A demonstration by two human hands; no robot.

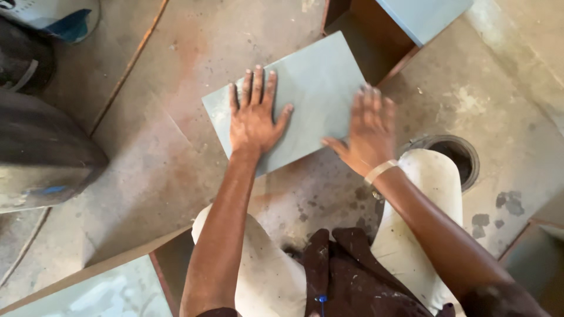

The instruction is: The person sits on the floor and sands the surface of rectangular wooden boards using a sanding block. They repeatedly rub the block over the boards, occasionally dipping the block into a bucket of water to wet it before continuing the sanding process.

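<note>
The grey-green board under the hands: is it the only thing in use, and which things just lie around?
In use:
- grey-green board
- left hand, flat on it
- right hand, at its right edge

Lying about:
- round floor hole
- brown-edged panel, top right
- pale panel, bottom left

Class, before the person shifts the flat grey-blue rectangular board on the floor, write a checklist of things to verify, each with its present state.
1. Left hand flat on the flat grey-blue rectangular board, fingers spread: ok.
2. Right hand placed on the board's right edge: cannot tell, it is blurred.
3. Board lies flat on the dusty concrete floor: ok.
4. Board's top free of loose items: ok.
5. Space to the right free of hazards: not ok, a round floor hole is near the right knee.
</note>
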